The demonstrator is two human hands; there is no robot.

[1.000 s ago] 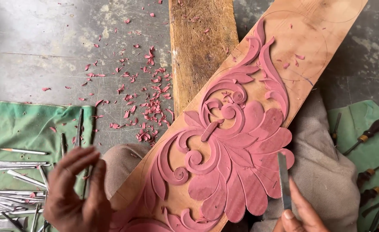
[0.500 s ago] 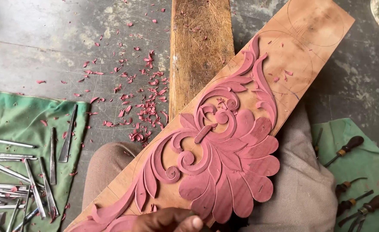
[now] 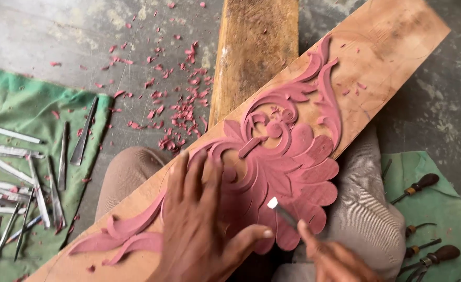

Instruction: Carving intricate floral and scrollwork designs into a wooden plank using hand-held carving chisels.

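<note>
Grey concrete floor (image 3: 42,36) lay under everything, and the person sat low on it with a long carved plank (image 3: 387,57) slanting across the lap. Nearest to me, the left hand (image 3: 199,224) lay flat and spread on the plank's lower carving, fingers apart, thumb stretched toward the right hand. The right hand (image 3: 335,258), just beside the plank's near edge, was closed around a slim chisel (image 3: 282,211) whose pale tip touched the red leaf relief (image 3: 288,156). On either side of the plank lay green cloths: the one beyond the left hand (image 3: 11,104) carried a scatter of bare metal gouges (image 3: 37,193), the other (image 3: 439,209) held wooden-handled tools (image 3: 423,184). Farther off, a rough timber block (image 3: 256,47) ran out from under the plank, and red shavings (image 3: 178,109) littered the floor beside it.
</note>
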